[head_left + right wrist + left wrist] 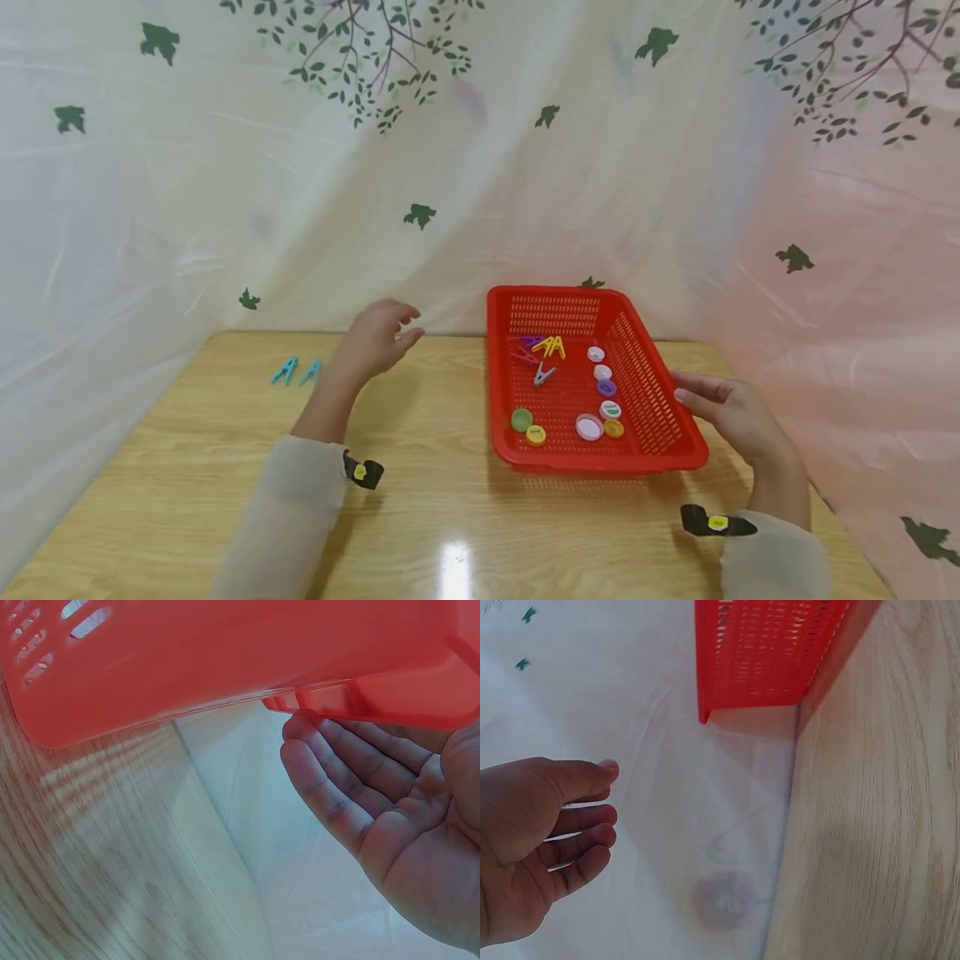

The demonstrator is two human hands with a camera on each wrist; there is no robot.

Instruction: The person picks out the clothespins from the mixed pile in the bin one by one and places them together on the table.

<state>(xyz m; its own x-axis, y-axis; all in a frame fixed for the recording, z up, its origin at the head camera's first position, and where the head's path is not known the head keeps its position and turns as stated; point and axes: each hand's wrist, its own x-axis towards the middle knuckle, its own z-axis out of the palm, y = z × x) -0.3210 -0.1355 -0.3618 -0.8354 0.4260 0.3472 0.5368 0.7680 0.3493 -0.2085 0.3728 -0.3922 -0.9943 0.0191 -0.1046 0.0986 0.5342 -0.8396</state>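
Note:
A red plastic basket (517, 457) stands at the back right of the table. Inside lie yellow clothespins (553, 347), a grey clothespin (543, 375), purple and pink ones behind, and several bottle caps (588, 427). My right hand (738, 414) holds the basket's right rim, thumb above; in the right wrist view its fingers (322, 776) reach under the rim. My left hand (378, 340) is raised left of the basket, holding nothing, with loosely bent fingers (585, 821). Two teal clothespins (285, 371) lie on the table left of it, one partly near the forearm.
The wooden table (420, 517) has a pale curtain (480, 183) with printed leaves behind it and at both sides. Black straps (363, 471) sit around both wrists.

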